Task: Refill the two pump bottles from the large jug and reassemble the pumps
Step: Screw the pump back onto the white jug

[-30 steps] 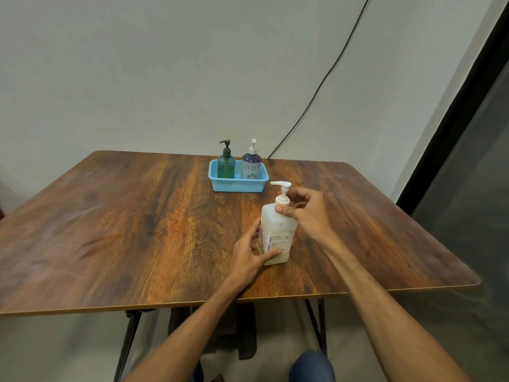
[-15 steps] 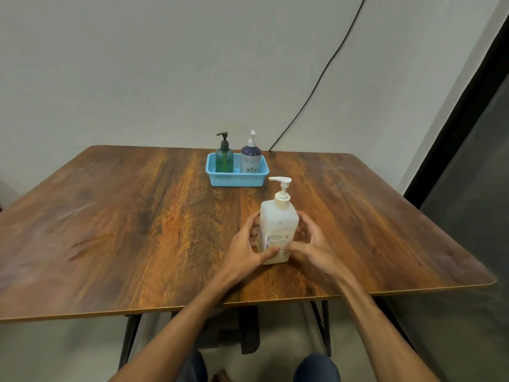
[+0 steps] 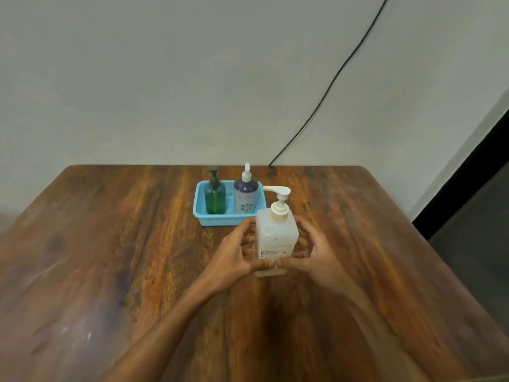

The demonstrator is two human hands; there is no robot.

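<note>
A large translucent white jug (image 3: pixel 275 238) with a white pump head stands upright on the wooden table (image 3: pixel 110 244). My left hand (image 3: pixel 234 257) grips its left side and my right hand (image 3: pixel 314 255) grips its right side, with both thumbs meeting across the lower front. Behind it a light blue basket (image 3: pixel 199 208) holds two pump bottles: a green one (image 3: pixel 214 198) with a dark pump on the left and a dark blue and white flowered one (image 3: pixel 246 195) with a white pump on the right. Both have their pumps on.
A black cable (image 3: pixel 330 84) runs down the pale wall to the table's back edge. A dark doorway or panel (image 3: pixel 473 188) stands at the right. The table's right edge falls away beside my right forearm.
My right hand came down from the jug's pump neck to its right side, so both hands now hold the body. The view has tilted down and closer.
</note>
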